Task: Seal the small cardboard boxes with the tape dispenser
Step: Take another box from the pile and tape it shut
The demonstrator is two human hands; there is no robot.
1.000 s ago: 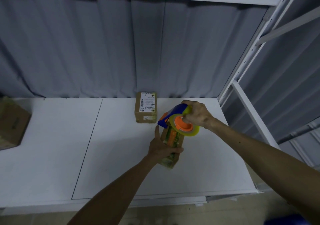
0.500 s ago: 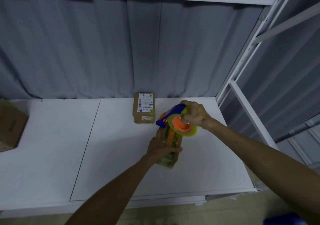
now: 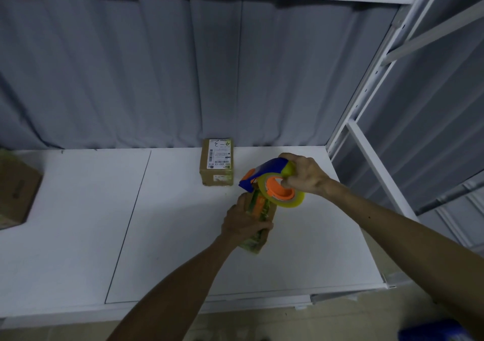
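Under the left hand (image 3: pixel 244 222) and tape dispenser (image 3: pixel 269 171), a half-hidden small box (image 3: pixel 256 245).

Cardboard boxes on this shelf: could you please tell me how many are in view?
3. One small box is gripped by the left hand; a labelled box stands behind it by the curtain; a larger box sits at the left edge, partly out of frame.

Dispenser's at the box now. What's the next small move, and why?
Probably draw the dispenser back along the box top toward you. The right hand grips it with its blue nose at the box's far end, and the left hand holds the box down on the shelf, so a pull should lay tape.
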